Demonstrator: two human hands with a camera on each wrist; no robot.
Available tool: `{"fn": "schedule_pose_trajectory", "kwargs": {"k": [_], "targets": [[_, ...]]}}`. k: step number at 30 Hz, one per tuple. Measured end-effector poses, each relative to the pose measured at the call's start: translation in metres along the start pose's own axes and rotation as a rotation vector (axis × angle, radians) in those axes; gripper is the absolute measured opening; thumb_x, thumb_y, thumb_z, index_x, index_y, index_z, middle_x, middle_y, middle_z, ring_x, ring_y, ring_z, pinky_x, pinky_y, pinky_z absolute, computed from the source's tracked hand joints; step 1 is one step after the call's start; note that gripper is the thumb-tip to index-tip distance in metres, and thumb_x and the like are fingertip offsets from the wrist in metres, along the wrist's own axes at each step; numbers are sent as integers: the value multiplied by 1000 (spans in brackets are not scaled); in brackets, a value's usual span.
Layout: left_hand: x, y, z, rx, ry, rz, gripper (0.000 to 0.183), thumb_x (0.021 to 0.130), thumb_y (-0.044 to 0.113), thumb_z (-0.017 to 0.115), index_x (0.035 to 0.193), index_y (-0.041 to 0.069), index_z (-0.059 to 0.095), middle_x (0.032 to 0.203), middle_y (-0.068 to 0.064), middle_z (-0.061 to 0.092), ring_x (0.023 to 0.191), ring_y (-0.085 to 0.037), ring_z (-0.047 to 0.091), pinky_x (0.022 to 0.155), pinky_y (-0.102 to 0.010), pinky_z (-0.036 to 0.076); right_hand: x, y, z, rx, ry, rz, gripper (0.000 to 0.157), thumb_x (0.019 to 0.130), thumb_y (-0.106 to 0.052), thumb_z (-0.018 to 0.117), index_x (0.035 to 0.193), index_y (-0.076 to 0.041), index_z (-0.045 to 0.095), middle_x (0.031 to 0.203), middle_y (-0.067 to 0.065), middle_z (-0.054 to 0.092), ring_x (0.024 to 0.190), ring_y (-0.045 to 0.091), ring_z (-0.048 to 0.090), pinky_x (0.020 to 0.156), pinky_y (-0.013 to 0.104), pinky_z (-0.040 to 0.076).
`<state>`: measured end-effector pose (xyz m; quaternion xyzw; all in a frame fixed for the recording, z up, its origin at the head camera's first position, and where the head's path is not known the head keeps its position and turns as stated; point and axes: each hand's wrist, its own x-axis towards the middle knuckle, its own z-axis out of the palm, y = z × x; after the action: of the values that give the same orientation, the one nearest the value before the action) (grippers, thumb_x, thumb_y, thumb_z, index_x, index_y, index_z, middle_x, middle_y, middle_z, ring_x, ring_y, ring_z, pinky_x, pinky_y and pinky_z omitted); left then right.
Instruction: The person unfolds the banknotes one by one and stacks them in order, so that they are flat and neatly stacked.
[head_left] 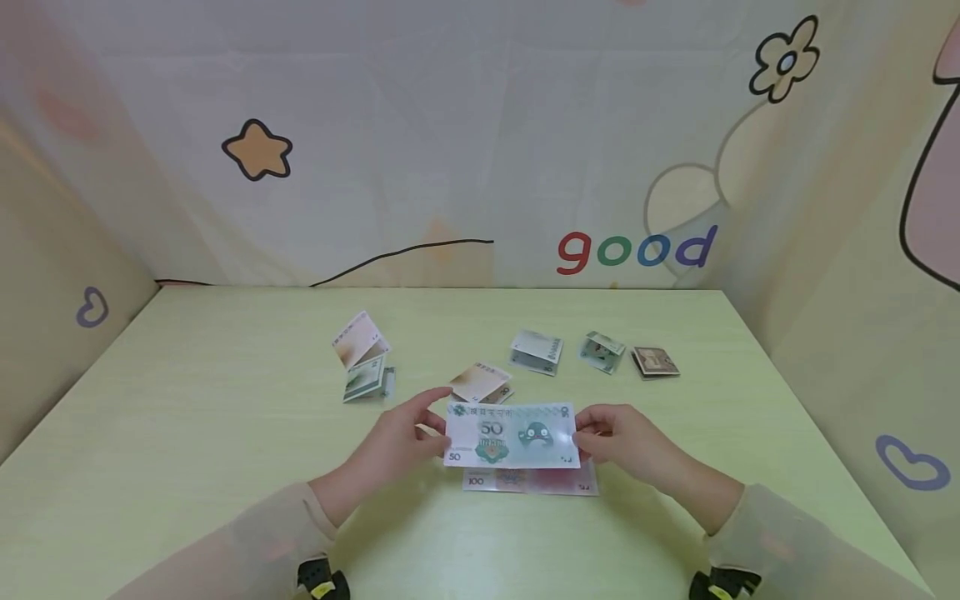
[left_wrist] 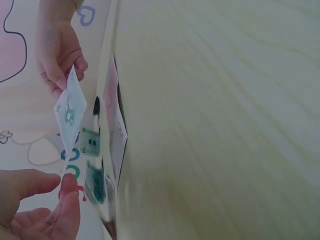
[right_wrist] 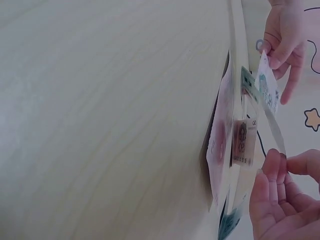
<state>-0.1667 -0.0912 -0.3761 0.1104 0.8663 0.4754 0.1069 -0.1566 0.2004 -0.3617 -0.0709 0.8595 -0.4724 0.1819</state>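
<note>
A blue-green 50 banknote [head_left: 551, 450] is stretched flat between both hands, raised over the table. My left hand [head_left: 401, 429] pinches its left edge between thumb and fingers. At the opposite edge, my right hand [head_left: 626, 437] pinches it the same way. In the left wrist view the note [left_wrist: 70, 112] appears almost edge-on, bowed slightly. Below it a pinkish-red 100 banknote [head_left: 540, 482] lies on the table, its upper part covered in the head view. Just beyond the held note sits a folded brownish banknote [head_left: 480, 382], partly overlapped by it.
Farther back at the left are a folded pale banknote [head_left: 360, 340] and a folded green one [head_left: 364, 378]. Toward the back right stand a folded grey banknote [head_left: 536, 350], a green one [head_left: 602, 352] and a brown one [head_left: 657, 362]. A printed cloth [head_left: 412, 125] hangs behind the table [head_left: 187, 433].
</note>
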Motion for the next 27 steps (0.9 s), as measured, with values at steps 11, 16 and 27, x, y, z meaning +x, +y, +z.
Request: {"fn": "schedule_pose_trajectory", "kwargs": {"k": [11,16,27], "targets": [[-12,6,11,709,-14,424,37,80,22,73,116,14,66,141,-20,38,127,-35,40,98,-46,39,-2,3,-6,3,-11,45,22,92,-10,57,110,3,60,88,5,65,80,19,61,75,34,53],[-17,7,16,904,-113,529,43,84,35,67,123,18,62,145,-21,33,133,-36,31,98,-53,36,-3,6,-7,5,-23,69,23,91,-11,58,109,3,60,89,5,66,81,18,61,75,33,52],[-34,14,22,973,-354,514,64,90,54,50,143,20,39,149,-14,27,137,-29,25,102,-51,32,-5,18,-13,17,-50,76,23,91,-12,59,107,4,60,88,5,65,80,19,61,75,34,53]]}}
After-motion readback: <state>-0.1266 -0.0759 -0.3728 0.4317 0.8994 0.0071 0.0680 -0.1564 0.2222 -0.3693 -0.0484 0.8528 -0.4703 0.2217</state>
